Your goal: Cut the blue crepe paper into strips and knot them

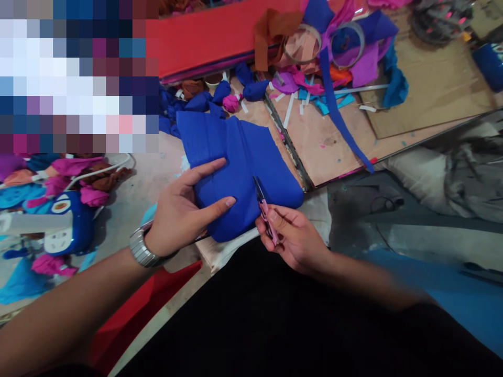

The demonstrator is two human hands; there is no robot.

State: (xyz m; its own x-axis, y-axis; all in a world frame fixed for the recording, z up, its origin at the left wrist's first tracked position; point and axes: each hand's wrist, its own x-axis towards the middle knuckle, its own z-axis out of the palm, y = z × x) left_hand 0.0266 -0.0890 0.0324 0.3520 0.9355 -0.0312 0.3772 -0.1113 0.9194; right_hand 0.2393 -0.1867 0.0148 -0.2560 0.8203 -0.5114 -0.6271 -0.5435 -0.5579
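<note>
A royal blue piece of cloth [231,152] lies over the near edge of the work table, creased and hanging slightly at the front. My left hand [181,209] presses on its left side, thumb and index finger stretched apart; the other fingers are hidden. My right hand [294,233] is closed around small pink-handled thread snips [268,217]. Their dark blades point up and away from me, touching or just above the cloth; I cannot tell which. Beyond the cloth sit several small tied blue cloth bundles [200,101] and a pink one [231,102].
Tape rolls [348,44] and cloth strips lie at the back, one blue strip [340,123] reaching the table edge. Cardboard [424,99] is at right. A blue-and-white power strip [70,225] with a white cable stands left among cloth scraps. A red board [212,36] lies behind.
</note>
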